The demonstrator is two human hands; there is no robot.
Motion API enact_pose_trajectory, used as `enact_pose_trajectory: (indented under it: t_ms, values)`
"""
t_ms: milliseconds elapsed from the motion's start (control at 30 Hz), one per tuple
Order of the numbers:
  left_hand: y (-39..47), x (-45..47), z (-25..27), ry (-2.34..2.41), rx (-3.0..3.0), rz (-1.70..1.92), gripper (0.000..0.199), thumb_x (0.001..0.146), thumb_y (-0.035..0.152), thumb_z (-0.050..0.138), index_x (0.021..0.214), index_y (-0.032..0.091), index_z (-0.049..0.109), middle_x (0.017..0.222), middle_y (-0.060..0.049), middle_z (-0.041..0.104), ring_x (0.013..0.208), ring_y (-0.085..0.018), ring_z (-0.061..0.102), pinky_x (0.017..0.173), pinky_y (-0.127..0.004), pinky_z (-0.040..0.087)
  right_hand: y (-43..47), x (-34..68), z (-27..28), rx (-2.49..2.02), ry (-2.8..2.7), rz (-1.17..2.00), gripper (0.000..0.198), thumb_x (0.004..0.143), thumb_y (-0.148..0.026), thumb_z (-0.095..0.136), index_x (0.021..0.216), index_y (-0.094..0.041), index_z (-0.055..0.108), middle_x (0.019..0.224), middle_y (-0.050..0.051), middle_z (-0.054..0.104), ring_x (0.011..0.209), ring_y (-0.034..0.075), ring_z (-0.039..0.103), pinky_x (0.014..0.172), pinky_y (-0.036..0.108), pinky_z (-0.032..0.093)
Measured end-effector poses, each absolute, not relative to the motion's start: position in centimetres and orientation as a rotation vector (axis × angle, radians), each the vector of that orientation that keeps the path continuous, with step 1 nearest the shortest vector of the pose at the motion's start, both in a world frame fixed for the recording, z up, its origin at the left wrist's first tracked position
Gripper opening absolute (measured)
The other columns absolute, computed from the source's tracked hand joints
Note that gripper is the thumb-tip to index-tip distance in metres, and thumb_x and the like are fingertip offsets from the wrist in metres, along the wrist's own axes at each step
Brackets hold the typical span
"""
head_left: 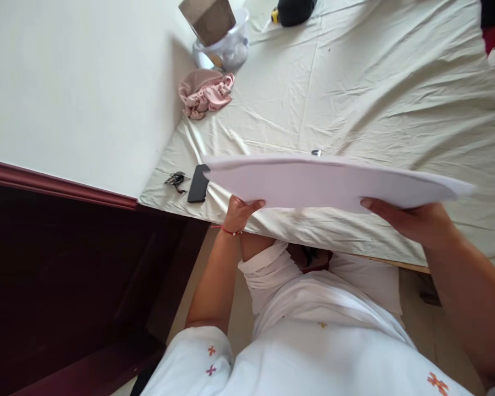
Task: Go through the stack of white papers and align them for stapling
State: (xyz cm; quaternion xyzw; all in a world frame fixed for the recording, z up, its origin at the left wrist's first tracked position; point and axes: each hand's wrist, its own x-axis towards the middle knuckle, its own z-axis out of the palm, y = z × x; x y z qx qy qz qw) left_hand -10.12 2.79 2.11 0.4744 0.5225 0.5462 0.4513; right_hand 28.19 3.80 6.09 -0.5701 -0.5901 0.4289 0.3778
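Note:
A wide white sheet of paper (313,184) is held up over the near edge of the cloth-covered bed or table. My left hand (241,212) grips its lower edge toward the left, thumb on the near face and fingers hidden behind. Farther right, my right hand (416,220) pinches the lower edge the same way, its fingers also under the sheet. A dark phone (198,184) lies just left of the paper, partly covered by its corner. Behind the upper edge a small metal piece (316,153) shows, mostly hidden.
Keys (176,180) lie beside the phone. Against the wall are a pink cloth (206,93) and a clear plastic tub (242,30) holding a brown box (209,19). A black object with a yellow end (295,12) rests at the back. Dark wood furniture (66,286) stands at left.

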Motion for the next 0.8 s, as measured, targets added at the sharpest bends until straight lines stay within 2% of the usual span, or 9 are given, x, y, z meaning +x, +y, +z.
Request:
enact_pose_trajectory:
  t_ms: [67, 167, 267, 367, 533, 700, 800]
  values:
    - [3.2, -10.2, 0.8, 1.351, 1.144, 1.295, 0.053, 0.063, 0.043, 0.094, 0.106, 0.018, 0.075, 0.1, -0.008, 0.079, 0.107, -0.025, 0.071, 0.109, -0.044, 0.053, 4.8, 28.2, 4.9, -1.381, -1.608, 1.195, 0.043, 0.067, -0.055, 0.087, 0.097, -0.025, 0.079, 0.101, 0.003, 0.079, 0.094, 0.026, 0.073, 0.093, 0.045, 0.061]
    - [3.6, -10.0, -0.2, 1.383, 1.148, 1.275, 0.06, 0.06, 0.045, 0.094, 0.11, 0.019, 0.075, 0.102, -0.008, 0.079, 0.113, -0.028, 0.07, 0.112, -0.049, 0.052, 5.9, 27.9, 3.4, -1.342, -1.641, 1.224, 0.041, 0.07, -0.054, 0.086, 0.1, -0.028, 0.079, 0.106, 0.002, 0.079, 0.1, 0.026, 0.073, 0.094, 0.045, 0.061]
    - [3.9, -10.0, 0.2, 1.422, 1.185, 1.257, 0.059, 0.056, 0.039, 0.098, 0.106, 0.018, 0.075, 0.101, -0.008, 0.079, 0.109, -0.027, 0.07, 0.105, -0.046, 0.056, 6.4, 27.8, 3.1, -1.347, -1.65, 1.217, 0.037, 0.073, -0.054, 0.084, 0.098, -0.027, 0.079, 0.102, 0.003, 0.079, 0.1, 0.027, 0.073, 0.094, 0.044, 0.06]
    - [4.2, -10.4, 1.2, 1.413, 1.249, 1.227, 0.051, 0.059, 0.042, 0.096, 0.1, 0.019, 0.076, 0.098, -0.006, 0.078, 0.101, -0.024, 0.071, 0.099, -0.041, 0.058, 6.7, 28.3, 3.6, -1.334, -1.643, 1.22, 0.041, 0.074, -0.055, 0.083, 0.101, -0.024, 0.079, 0.105, 0.005, 0.079, 0.1, 0.026, 0.072, 0.097, 0.043, 0.059]
    - [4.7, -10.7, 1.7, 1.385, 1.284, 1.046, 0.047, 0.056, 0.038, 0.097, 0.095, 0.018, 0.079, 0.095, -0.006, 0.079, 0.092, -0.025, 0.072, 0.088, -0.04, 0.061, 7.6, 29.0, 3.8, -1.345, -1.643, 1.322, 0.051, 0.061, -0.053, 0.091, 0.097, -0.019, 0.079, 0.105, 0.01, 0.079, 0.095, 0.028, 0.072, 0.089, 0.044, 0.062]
    - [5.0, -10.0, 1.7, 1.364, 1.275, 1.071, 0.049, 0.056, 0.035, 0.097, 0.095, 0.015, 0.075, 0.102, -0.008, 0.078, 0.099, -0.025, 0.071, 0.095, -0.042, 0.06, 7.8, 28.7, 3.7, -1.371, -1.56, 1.285, 0.05, 0.065, -0.054, 0.088, 0.099, -0.02, 0.075, 0.106, 0.009, 0.079, 0.095, 0.025, 0.071, 0.089, 0.041, 0.061]
    - [5.1, -9.8, 1.7, 1.376, 1.316, 1.022, 0.051, 0.052, 0.033, 0.098, 0.093, 0.015, 0.074, 0.099, -0.01, 0.078, 0.096, -0.026, 0.071, 0.093, -0.043, 0.06, 7.8, 28.7, 3.6, -1.359, -1.561, 1.314, 0.053, 0.059, -0.052, 0.092, 0.097, -0.019, 0.075, 0.104, 0.008, 0.079, 0.094, 0.024, 0.071, 0.087, 0.039, 0.062]
